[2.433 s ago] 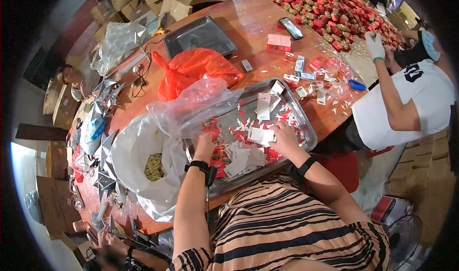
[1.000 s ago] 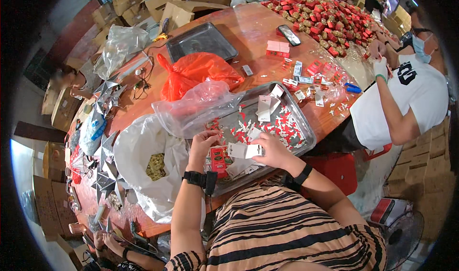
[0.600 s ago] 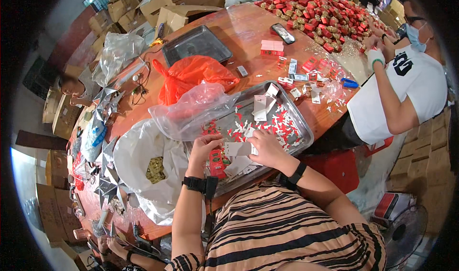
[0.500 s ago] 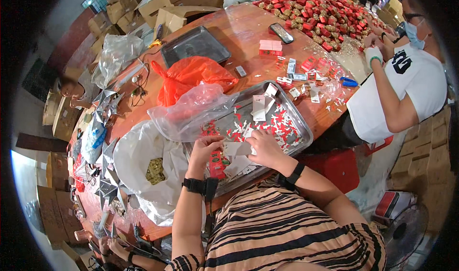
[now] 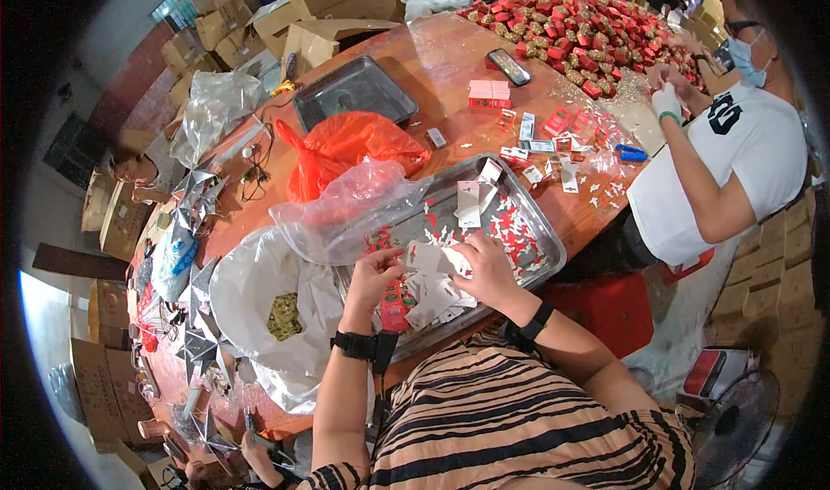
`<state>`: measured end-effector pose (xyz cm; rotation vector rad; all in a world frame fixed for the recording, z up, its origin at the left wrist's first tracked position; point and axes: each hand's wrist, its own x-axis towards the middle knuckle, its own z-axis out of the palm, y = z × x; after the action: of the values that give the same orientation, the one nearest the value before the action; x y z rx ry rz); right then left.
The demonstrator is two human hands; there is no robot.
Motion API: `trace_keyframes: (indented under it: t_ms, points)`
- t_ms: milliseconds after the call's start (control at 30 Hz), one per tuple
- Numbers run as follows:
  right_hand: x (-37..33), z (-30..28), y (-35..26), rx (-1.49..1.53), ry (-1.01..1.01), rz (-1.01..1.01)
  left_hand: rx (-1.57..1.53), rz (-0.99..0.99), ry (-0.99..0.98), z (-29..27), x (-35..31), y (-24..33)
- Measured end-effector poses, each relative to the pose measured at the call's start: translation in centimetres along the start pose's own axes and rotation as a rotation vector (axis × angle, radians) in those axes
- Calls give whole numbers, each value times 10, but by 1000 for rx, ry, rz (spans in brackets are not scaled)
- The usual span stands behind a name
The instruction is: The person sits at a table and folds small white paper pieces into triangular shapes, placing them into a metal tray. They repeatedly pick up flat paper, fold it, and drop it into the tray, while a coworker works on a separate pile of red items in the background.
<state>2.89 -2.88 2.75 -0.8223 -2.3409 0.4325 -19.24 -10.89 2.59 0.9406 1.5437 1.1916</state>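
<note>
A small white card lies between my two hands, above the near part of a metal tray. My left hand is pinched at the card's left edge. At the other end, the fingers of my right hand are closed on it, partly covering it. Below the card is a loose pile of white cards, with a red printed packet beside it. Many small red and white paper pieces are scattered over the tray. Two folded white cards lean near its far edge.
Left of the tray stands a white plastic bag with gold-green bits inside. Beyond lie a red plastic bag, a black tray and a phone. A masked co-worker sits right, near a heap of red-and-gold pieces.
The card between my hands has tilted and shifted slightly upward. More of the white card pile beneath now shows. My right hand has moved slightly to the right.
</note>
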Motion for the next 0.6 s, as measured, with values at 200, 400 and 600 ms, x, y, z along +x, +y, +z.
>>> trace_keyframes:
  t_ms: [200,400,600]
  points:
    - [0,2,0,50,57,33,-59,21,-51,9,-3,-1]
    - [2,-2,-8,107,96,-14,270,181,172,22,-5,2]
    - [3,-5,-14,140,109,-22,903,687,382,50,-24,54]
